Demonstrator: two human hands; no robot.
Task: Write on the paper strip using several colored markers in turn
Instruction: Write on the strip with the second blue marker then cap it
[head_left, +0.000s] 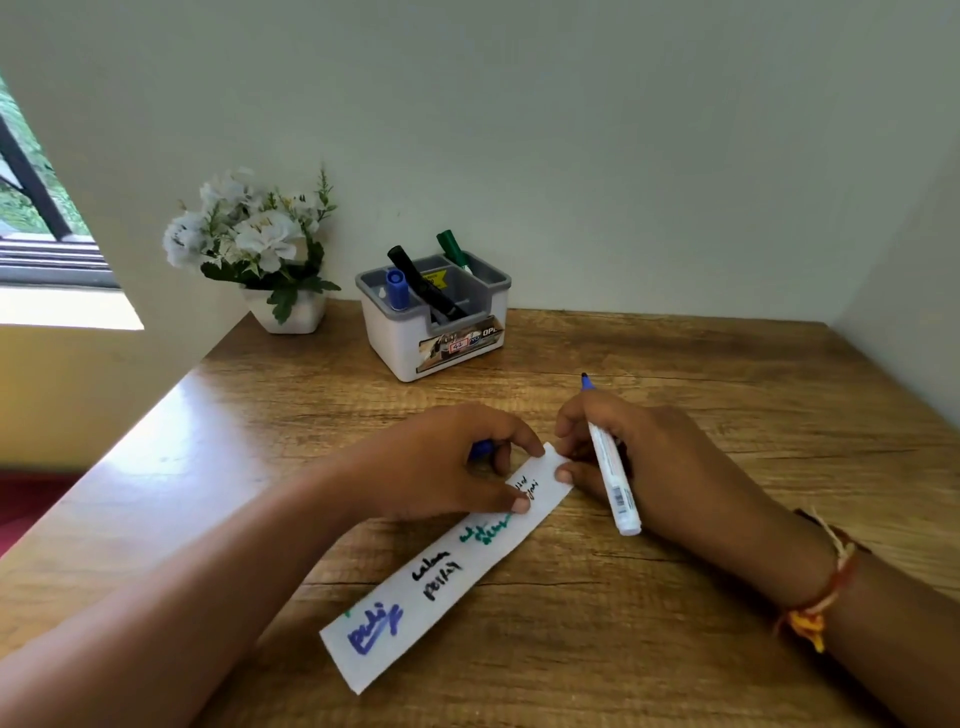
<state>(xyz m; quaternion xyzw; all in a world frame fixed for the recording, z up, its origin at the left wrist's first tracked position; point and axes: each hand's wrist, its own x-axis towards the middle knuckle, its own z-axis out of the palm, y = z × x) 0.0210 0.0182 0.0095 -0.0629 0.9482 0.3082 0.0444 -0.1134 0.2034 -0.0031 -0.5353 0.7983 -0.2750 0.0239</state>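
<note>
A white paper strip (447, 571) lies slanted on the wooden table (675, 597), with blue, black and green writing on it. My left hand (447, 462) pinches the strip's far end and holds a blue cap (482, 448) under its fingers. My right hand (639, 467) grips an uncapped blue marker (610, 467), tip pointing up and away, while its fingertips touch the strip's far corner.
A white and grey organiser box (441, 343) stands at the back, holding a blue marker (397, 290), a black marker (423, 283) and a green marker (453, 248). A white flower pot (291, 314) sits to its left by the wall. A window is at far left.
</note>
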